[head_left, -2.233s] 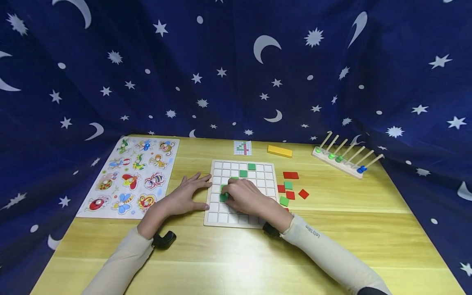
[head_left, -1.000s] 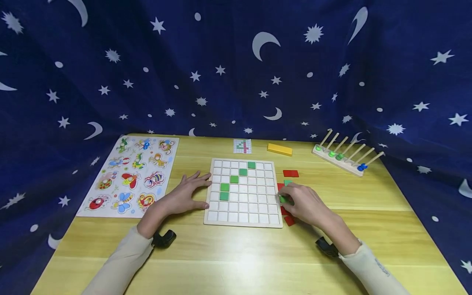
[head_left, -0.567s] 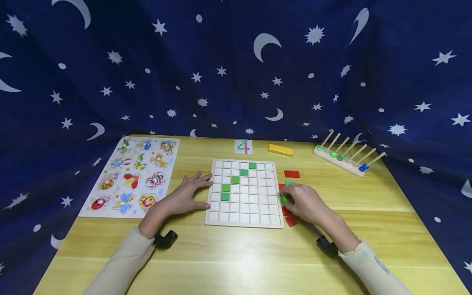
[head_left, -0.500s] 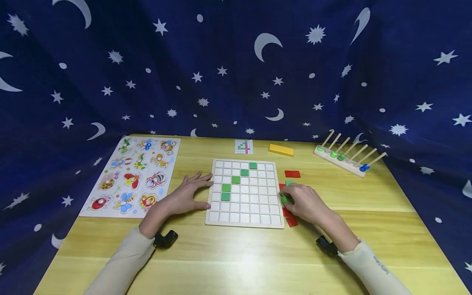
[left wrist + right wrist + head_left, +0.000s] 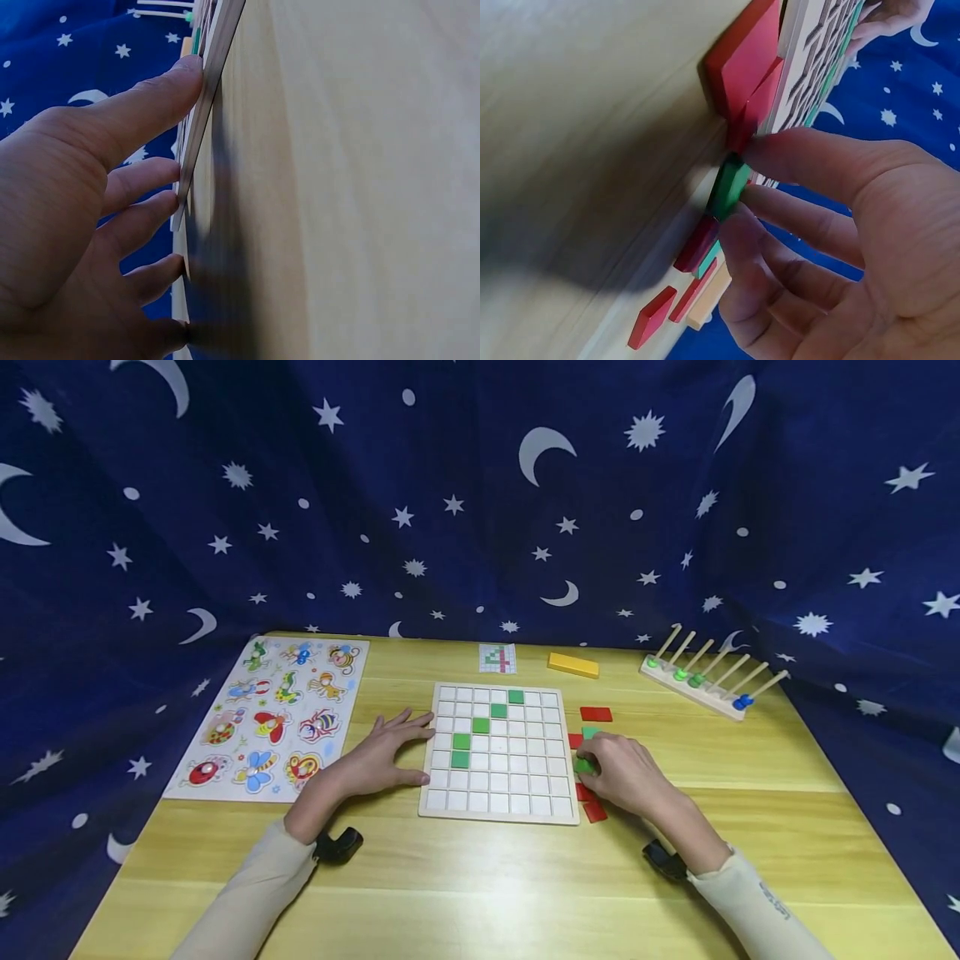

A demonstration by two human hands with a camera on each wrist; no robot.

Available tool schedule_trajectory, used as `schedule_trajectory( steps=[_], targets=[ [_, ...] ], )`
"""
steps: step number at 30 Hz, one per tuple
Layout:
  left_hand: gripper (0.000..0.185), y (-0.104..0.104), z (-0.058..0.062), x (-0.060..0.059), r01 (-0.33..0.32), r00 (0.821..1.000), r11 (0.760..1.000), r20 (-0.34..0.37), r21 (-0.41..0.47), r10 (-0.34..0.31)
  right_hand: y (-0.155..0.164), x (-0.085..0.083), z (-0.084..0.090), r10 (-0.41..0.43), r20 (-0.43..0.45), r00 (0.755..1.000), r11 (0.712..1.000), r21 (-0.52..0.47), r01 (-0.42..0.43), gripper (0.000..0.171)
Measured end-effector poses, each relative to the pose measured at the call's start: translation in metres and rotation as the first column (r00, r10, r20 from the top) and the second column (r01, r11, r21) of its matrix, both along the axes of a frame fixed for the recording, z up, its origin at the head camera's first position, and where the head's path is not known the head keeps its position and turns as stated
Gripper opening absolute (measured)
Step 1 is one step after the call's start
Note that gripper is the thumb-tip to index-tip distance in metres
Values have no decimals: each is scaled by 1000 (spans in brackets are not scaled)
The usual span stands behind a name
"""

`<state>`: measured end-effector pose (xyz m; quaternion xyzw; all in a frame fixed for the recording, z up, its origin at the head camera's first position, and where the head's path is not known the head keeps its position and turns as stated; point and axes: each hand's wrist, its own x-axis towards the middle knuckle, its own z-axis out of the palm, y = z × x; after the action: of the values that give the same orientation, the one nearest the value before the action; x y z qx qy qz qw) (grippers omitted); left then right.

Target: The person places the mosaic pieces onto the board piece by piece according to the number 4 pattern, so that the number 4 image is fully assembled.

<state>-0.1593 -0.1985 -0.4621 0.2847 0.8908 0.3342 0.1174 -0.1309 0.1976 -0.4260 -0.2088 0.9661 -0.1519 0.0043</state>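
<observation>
The left hand (image 5: 372,762) lay flat, fingers spread, touching the left edge of the grid board (image 5: 498,814) near the tabletop's middle. Just off the board's right edge, the right hand (image 5: 625,771) pinched a green tile (image 5: 583,765) among red tiles (image 5: 596,714).

Table (image 5: 480,877): pale wood, visible grain, smooth with a slight sheen. Grid board (image 5: 498,814): light unfinished-looking wood frame, matt white cells. Green tile (image 5: 730,187) pinched in the right hand (image 5: 626,772): painted wood look, satin, smooth faces. Red tiles (image 5: 746,64) along the board's right edge: same painted finish. Peg rack (image 5: 693,689) at the table's far right corner: bare wood. Backdrop (image 5: 480,502): matt blue cloth, printed white stars. Sleeves (image 5: 247,893): beige knit fabric.
</observation>
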Motion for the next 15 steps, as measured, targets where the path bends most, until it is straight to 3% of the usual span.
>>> schedule_trajectory(
  steps=[15],
  targets=[
    [73, -1, 3, 1, 3, 1000, 1000, -12, 8, -3, -15, -3, 11, 64, -69, 996, 997, -44, -67, 24]
  ],
)
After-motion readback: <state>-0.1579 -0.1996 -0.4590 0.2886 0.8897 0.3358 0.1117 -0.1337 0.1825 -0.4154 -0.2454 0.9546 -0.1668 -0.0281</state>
